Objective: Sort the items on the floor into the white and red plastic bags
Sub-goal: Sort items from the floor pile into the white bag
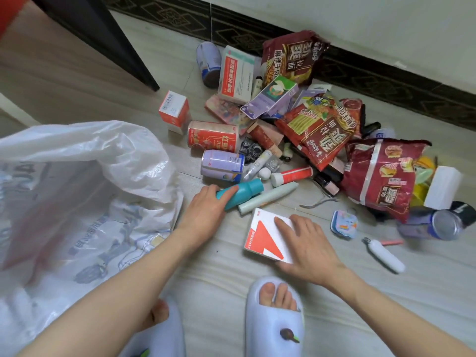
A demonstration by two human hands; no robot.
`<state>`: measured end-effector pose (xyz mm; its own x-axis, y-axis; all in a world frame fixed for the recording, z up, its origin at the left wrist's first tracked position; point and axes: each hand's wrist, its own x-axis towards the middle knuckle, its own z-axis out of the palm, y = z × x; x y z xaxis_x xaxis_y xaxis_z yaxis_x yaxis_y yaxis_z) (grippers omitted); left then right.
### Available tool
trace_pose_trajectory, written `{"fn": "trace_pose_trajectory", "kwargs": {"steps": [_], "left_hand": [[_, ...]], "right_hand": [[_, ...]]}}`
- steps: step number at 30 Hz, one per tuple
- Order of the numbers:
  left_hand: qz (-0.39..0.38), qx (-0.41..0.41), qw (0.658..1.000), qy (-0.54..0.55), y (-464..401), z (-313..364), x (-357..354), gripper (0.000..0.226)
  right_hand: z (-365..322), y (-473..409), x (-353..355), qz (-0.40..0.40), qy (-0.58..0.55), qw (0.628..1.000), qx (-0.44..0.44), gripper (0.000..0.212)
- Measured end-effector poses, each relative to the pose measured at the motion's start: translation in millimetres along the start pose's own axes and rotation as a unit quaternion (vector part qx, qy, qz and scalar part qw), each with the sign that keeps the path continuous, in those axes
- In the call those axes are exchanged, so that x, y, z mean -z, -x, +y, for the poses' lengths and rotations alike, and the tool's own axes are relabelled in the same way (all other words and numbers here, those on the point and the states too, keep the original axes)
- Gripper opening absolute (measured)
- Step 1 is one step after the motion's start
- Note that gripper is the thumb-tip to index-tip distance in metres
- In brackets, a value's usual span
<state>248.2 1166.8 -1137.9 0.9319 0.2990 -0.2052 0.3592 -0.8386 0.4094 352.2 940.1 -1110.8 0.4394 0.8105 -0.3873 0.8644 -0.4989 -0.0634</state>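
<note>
Left hand (pixel 206 210) curled — right hand (pixel 306 243) flat.

So the crinkled white plastic bag (pixel 77 176) sits left of the pile. The teal plastic bottle (pixel 242 193) lies just right of it, with the pale green tube (pixel 268 198) touching it. The flat white-and-orange cardboard box (pixel 265 235) is nearer the feet, and the white pen-shaped stick (pixel 386 255) lies off to the right.

One head-worn camera is looking forward and steeply down at the floor (pixel 211 266) from close above. Feet in slippers (pixel 274 320) are sitting at 6 o'clock, the wall (pixel 360 19) is running across 12 to 2 o'clock.
</note>
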Motion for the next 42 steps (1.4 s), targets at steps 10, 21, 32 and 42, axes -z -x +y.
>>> {"fn": "trace_pose_trajectory", "kwargs": {"steps": [10,21,32,42], "left_hand": [[0.215,0.179,0.955,0.096,133,-19,65,0.046],[0.211,0.357,0.91,-0.006,156,-107,57,0.051],[0.121,0.378,0.915,0.067,136,-116,18,0.065],[0.129,0.28,0.951,0.002,156,-74,31,0.069]], "right_hand": [[-86,-5,57,0.099,-0.097,0.989,0.05,0.073],[-220,-121,138,0.031,-0.069,0.988,0.136,0.075],[-291,-172,70,0.012,-0.15,0.988,-0.034,0.084],[-216,-118,92,-0.031,-0.188,0.975,0.113,0.048]]}}
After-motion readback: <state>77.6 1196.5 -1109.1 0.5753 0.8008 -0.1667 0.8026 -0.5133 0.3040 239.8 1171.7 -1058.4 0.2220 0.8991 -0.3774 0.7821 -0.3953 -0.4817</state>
